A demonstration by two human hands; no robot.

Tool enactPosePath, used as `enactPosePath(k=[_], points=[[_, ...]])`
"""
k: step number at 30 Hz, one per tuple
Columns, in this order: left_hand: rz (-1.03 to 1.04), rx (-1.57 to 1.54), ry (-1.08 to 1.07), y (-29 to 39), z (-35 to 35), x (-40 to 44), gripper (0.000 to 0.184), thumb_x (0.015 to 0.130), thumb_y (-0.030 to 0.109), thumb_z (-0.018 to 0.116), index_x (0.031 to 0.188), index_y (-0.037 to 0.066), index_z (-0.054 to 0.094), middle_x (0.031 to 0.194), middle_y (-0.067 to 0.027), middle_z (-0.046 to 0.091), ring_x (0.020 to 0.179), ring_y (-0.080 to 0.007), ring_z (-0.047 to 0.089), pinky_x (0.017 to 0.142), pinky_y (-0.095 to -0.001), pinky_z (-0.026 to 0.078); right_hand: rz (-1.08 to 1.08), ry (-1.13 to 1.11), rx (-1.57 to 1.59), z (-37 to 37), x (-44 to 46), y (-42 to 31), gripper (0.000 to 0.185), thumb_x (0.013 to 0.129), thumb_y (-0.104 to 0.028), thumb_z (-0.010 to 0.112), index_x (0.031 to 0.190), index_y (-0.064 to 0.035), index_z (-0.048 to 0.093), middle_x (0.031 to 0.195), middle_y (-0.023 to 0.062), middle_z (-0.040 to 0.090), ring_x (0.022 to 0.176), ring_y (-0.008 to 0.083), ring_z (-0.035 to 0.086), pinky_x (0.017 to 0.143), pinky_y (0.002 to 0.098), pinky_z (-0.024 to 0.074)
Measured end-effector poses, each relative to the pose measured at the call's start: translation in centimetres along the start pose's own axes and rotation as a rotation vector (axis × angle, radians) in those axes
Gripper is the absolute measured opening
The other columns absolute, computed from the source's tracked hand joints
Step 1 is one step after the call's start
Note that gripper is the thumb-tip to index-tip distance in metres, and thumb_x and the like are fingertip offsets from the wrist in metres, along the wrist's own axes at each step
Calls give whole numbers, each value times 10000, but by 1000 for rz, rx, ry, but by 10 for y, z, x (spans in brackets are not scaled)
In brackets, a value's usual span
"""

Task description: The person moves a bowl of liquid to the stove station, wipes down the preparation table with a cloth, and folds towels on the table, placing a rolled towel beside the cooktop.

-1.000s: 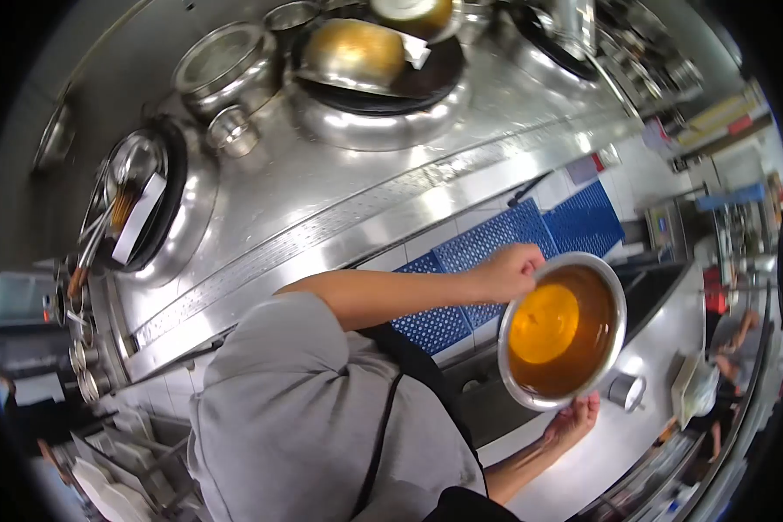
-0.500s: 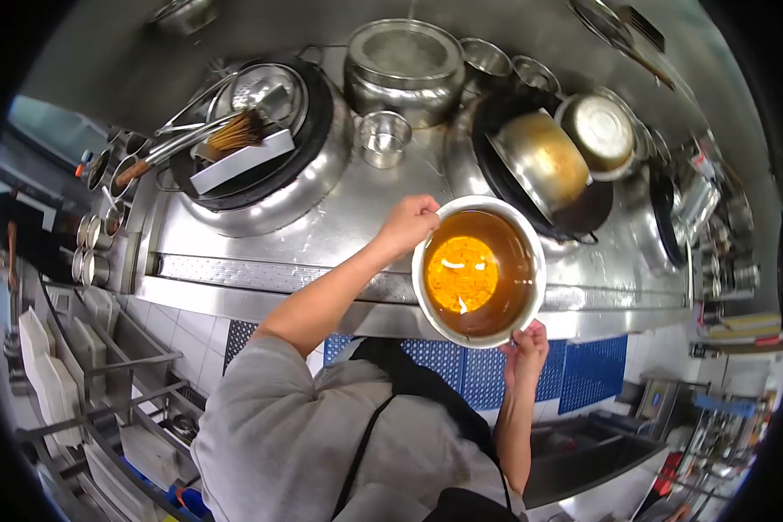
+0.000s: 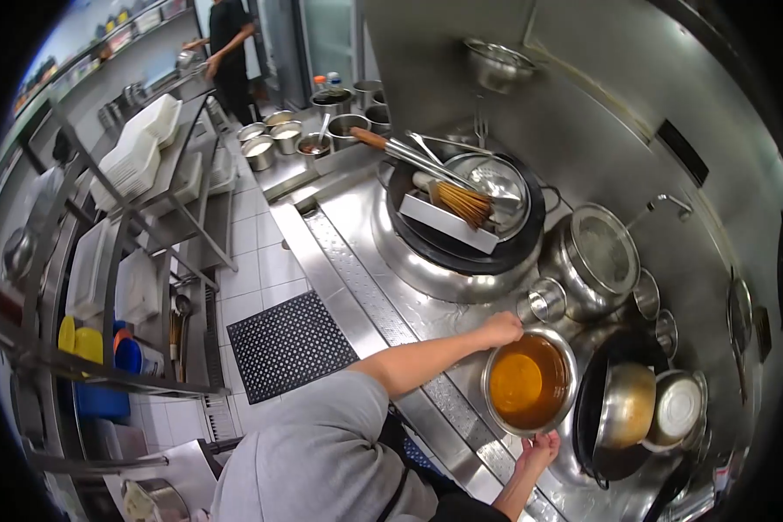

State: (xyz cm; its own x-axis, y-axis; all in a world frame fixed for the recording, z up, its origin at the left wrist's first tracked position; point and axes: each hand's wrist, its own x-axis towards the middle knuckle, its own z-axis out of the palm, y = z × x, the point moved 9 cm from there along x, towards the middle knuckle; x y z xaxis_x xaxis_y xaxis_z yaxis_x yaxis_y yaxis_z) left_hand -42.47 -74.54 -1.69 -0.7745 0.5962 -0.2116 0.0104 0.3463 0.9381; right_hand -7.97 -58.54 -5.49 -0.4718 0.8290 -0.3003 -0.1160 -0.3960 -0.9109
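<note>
A round metal pot (image 3: pixel 562 341) of clear orange-brown liquid, with a brighter yellow-orange disc showing in it, is held over the steel stove top. My left hand (image 3: pixel 501 331) grips its upper left rim with the fingers closed. At the lower edge, my right hand (image 3: pixel 541 447) holds the rim from the other side. A small metal cup (image 3: pixel 546 300) stands just beyond the pot. Right of the pot, a wok (image 3: pixel 590 409) holds a tilted, browned metal pot (image 3: pixel 628 405).
Another wok (image 3: pixel 531 235) carries a bamboo brush (image 3: pixel 463 202), strainer and white strip. A lidded pot (image 3: pixel 602 252) stands near the wall. Several containers (image 3: pixel 259 152) line the counter end. A shelving rack (image 3: pixel 130 217) is left; a person (image 3: pixel 229 52) stands at the back.
The view has swung left, bringing the racks and the distant person into sight. Both hands still hold the pot, which has moved from above the floor mats to above the stove top.
</note>
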Motion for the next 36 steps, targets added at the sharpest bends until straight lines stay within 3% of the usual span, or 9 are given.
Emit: enactPosePath(k=[5, 12, 16, 18, 20, 23, 26, 34, 36], points=[[13, -250, -60, 0, -11, -21, 523, 818, 197, 667, 1318, 44, 654, 1323, -167, 658, 1079, -289, 677, 935, -364, 526, 11, -37, -128, -1, 1, -13, 297, 851, 31, 590, 1103, -127, 585, 918, -19, 619, 716, 103, 590, 595, 298, 536], [346, -124, 564, -71, -182, -175, 475, 860, 45, 603, 1334, 54, 640, 1192, -89, 652, 994, -171, 644, 888, -313, 537, -46, -51, -365, -49, -31, -1, 228, 867, -42, 661, 1084, -98, 618, 784, -7, 611, 603, 112, 566, 514, 265, 494], [-50, 159, 894, -210, -279, -315, 445, 786, 54, 623, 1227, 68, 683, 1117, -164, 682, 1028, -312, 669, 904, -419, 542, -21, -204, -328, -73, -67, 59, 162, 876, 62, 598, 937, -84, 562, 706, 27, 567, 489, 127, 541, 440, 260, 466], [-521, 459, 696, -320, -295, -386, 489, 800, 123, 651, 1285, 61, 642, 1224, -192, 669, 1119, -386, 643, 967, -488, 517, 141, -555, -596, -70, -79, 105, 580, 922, -291, 773, 1391, -40, 541, 1165, 182, 681, 1009, 242, 672, 877, 377, 563], [-937, 660, 23, -501, -281, -455, 477, 840, 177, 670, 1292, 31, 625, 1264, -195, 671, 1210, -345, 630, 989, -471, 522, 122, -649, -543, -21, -101, 138, 406, 945, -236, 738, 1265, -31, 595, 1045, 152, 700, 899, 239, 668, 801, 371, 566], [-1052, 677, -149, -579, -268, -553, 419, 836, 229, 741, 1231, 91, 733, 1365, -146, 643, 1263, -318, 614, 1030, -429, 502, 61, -785, -462, 115, -171, 135, 166, 895, -18, 648, 1055, -44, 613, 792, 66, 627, 643, 165, 610, 572, 297, 509], [-1274, -67, 205, -511, -293, -597, 464, 791, 235, 715, 1223, 65, 720, 1279, -216, 674, 1198, -356, 650, 994, -432, 526, 63, -957, -503, 248, -218, 159, 186, 859, 73, 627, 1007, -38, 642, 727, 35, 618, 581, 123, 603, 515, 257, 493], [-885, 236, 563, -557, -436, -499, 415, 841, 296, 683, 1182, 66, 735, 1217, -208, 697, 1157, -371, 664, 998, -441, 516, -519, -1261, -963, 498, -286, 173, 114, 882, -116, 677, 874, -17, 733, 704, 72, 694, 621, 143, 641, 614, 322, 524], [-734, 30, 582, -546, -468, -485, 395, 878, 211, 652, 1224, 24, 690, 1043, -170, 700, 920, -284, 665, 776, -391, 520, -649, -1202, -1042, 526, -290, 144, 180, 925, -215, 640, 879, -57, 712, 722, 132, 675, 629, 257, 641, 613, 401, 505]])
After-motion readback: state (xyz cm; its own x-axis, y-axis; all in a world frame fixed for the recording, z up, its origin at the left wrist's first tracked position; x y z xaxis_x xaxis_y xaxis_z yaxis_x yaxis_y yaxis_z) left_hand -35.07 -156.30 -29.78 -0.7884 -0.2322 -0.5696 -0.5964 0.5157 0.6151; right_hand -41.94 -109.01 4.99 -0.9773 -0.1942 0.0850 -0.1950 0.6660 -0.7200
